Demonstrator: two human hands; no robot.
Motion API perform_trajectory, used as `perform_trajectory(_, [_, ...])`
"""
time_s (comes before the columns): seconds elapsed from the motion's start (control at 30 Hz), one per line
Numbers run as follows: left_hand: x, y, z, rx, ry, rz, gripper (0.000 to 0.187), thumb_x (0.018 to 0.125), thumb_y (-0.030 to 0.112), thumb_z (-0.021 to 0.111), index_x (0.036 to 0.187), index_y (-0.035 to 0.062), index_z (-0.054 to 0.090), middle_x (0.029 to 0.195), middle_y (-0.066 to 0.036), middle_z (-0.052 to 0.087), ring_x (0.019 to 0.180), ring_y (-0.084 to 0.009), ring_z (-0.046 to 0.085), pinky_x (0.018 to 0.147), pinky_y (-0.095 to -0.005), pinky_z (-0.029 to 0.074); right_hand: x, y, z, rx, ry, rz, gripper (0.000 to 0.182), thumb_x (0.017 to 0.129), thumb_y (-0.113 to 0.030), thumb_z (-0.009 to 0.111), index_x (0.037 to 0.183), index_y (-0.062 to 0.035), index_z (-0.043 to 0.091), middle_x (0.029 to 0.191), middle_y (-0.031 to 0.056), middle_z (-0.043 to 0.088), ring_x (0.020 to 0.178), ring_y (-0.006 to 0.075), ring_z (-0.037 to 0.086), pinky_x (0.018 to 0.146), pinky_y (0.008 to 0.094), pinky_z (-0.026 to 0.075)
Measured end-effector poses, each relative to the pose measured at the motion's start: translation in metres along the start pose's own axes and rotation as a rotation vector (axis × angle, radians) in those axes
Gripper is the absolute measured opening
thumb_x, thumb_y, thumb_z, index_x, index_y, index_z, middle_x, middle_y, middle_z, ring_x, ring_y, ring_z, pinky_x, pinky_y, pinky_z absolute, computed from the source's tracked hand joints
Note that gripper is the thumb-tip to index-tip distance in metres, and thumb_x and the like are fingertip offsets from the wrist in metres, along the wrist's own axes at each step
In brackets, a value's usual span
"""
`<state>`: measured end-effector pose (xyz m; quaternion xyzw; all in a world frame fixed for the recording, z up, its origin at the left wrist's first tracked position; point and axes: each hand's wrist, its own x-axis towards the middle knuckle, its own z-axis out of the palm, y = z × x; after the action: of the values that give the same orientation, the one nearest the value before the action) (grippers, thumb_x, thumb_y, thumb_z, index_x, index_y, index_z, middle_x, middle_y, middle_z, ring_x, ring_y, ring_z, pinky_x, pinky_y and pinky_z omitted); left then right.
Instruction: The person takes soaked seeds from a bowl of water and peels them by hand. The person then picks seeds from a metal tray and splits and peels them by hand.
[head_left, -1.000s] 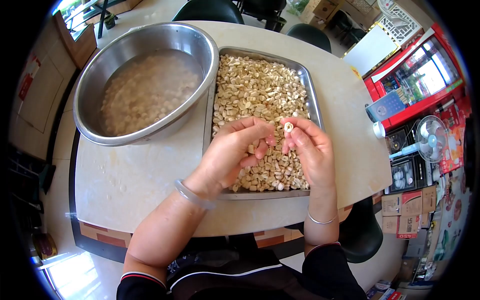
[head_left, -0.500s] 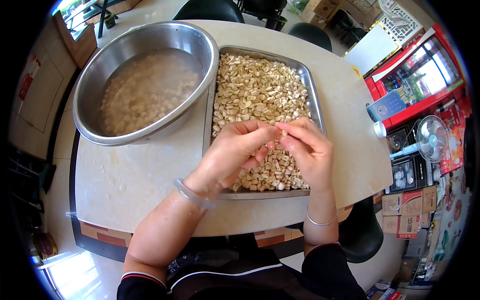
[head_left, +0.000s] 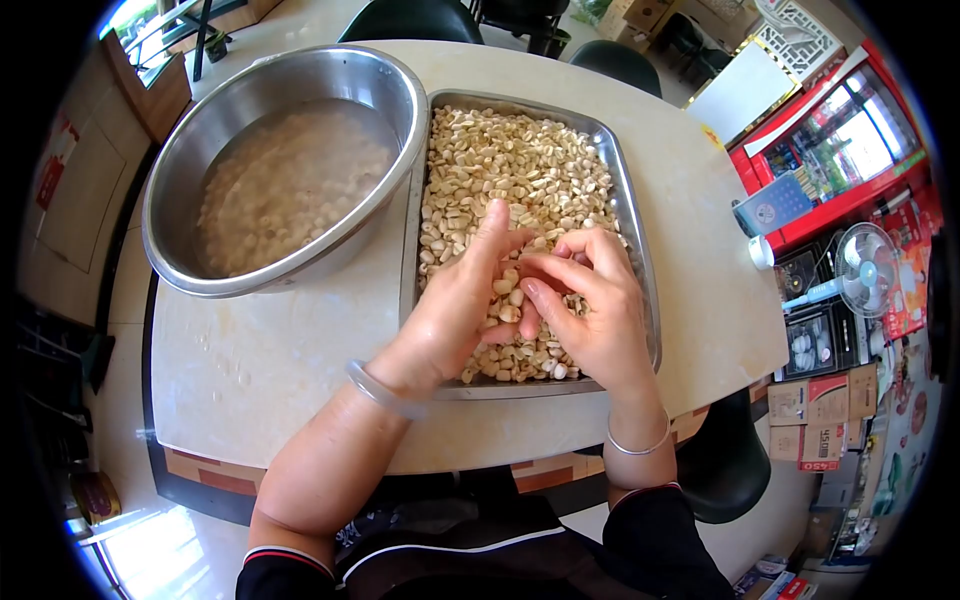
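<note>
Pale seeds (head_left: 520,170), some split in halves, cover a rectangular metal tray (head_left: 630,220). Over its near half, my left hand (head_left: 460,300) is cupped with the thumb raised, and several whole seeds (head_left: 508,300) rest in its palm and fingers. Close against it, my right hand (head_left: 595,300) has its fingers bent toward those seeds; whether a seed is between its fingertips is too small to tell. Left of the tray stands a large metal basin (head_left: 170,215) with more seeds (head_left: 290,190) under cloudy water.
Both vessels stand on a pale table (head_left: 290,370) with rounded edges. A white cup (head_left: 761,252) and a blue box (head_left: 775,205) are at the right, near a red cooler (head_left: 850,160). Beyond are a fan (head_left: 866,270), cartons (head_left: 825,410) and dark chairs (head_left: 617,66).
My hands have come out of their fingertip-to-fingertip pinch. The left thumb has lifted, showing the seeds in that hand, and the right fingers have moved slightly down and left.
</note>
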<state>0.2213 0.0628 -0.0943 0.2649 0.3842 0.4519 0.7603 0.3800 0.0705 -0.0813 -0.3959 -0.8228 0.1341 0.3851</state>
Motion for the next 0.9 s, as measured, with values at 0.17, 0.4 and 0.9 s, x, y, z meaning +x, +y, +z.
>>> perform_trajectory(0.17, [-0.005, 0.001, 0.008, 0.116, 0.064, -0.019, 0.084, 0.091, 0.071, 0.036, 0.133, -0.001, 0.049, 0.083, -0.003, 0.061, 0.061, -0.0076, 0.052, 0.051, -0.0196, 0.038, -0.002, 0.004, 0.0, 0.028, -0.08, -0.01, 0.016, 0.074, -0.003, 0.075, 0.089, -0.0017, 0.071, 0.088, 0.0053, 0.056, 0.085, 0.019, 0.056, 0.07, 0.0315, 0.049])
perform_trajectory(0.4, [-0.001, -0.002, 0.004, 0.077, -0.067, -0.042, 0.081, 0.093, 0.07, 0.033, 0.128, 0.0003, 0.053, 0.085, -0.003, 0.061, 0.059, -0.0064, 0.049, 0.049, -0.019, 0.034, -0.001, 0.002, -0.003, 0.356, -0.151, 0.166, 0.015, 0.079, 0.005, 0.069, 0.093, 0.0014, 0.067, 0.098, 0.0072, 0.06, 0.086, 0.0163, 0.061, 0.065, 0.0251, 0.055])
perform_trajectory(0.9, [0.0, -0.002, 0.008, 0.034, -0.089, -0.105, 0.084, 0.093, 0.07, 0.029, 0.126, -0.0038, 0.054, 0.074, -0.002, 0.054, 0.057, -0.0072, 0.047, 0.042, -0.019, 0.023, -0.003, 0.013, -0.004, 0.182, -0.149, 0.083, 0.013, 0.082, 0.0, 0.069, 0.094, 0.0023, 0.068, 0.089, 0.0064, 0.06, 0.079, 0.0151, 0.059, 0.069, 0.0262, 0.048])
